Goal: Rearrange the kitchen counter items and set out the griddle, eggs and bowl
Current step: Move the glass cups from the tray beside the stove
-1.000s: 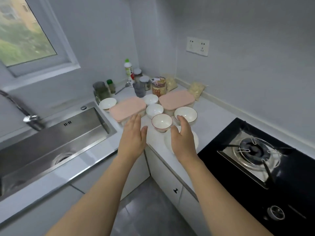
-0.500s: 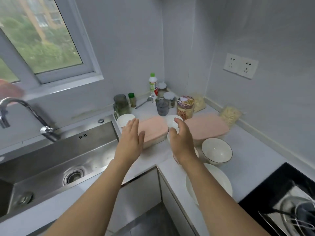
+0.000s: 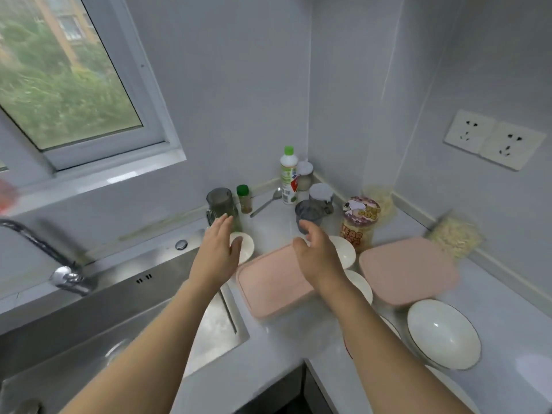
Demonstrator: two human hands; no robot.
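Both my hands reach over the counter corner and hold nothing. My left hand [image 3: 216, 252] hovers with straight fingers above a small white bowl [image 3: 245, 245], close to a grey lidded jar [image 3: 220, 203]. My right hand [image 3: 318, 255] is relaxed and loosely curved over the nearer pink-lidded container [image 3: 268, 289], just short of a grey cup [image 3: 307, 213]. A second pink-lidded container [image 3: 407, 270] lies to the right. A large white bowl [image 3: 443, 333] sits at the near right. Other white bowls [image 3: 346, 252] are partly hidden behind my right wrist.
At the back corner stand a green-capped bottle [image 3: 288, 174], a spice jar [image 3: 245, 198], a spoon [image 3: 265, 201], lidded jars [image 3: 321, 194], a printed snack tub [image 3: 360, 224] and noodle bags [image 3: 455, 234]. The steel sink [image 3: 119, 309] and tap [image 3: 64, 273] lie left. Wall sockets [image 3: 494, 138] are at the right.
The view has swung left and closer to the corner, and the stove has left the frame. Both hands have moved further toward the back items; the right hand has opened wider.
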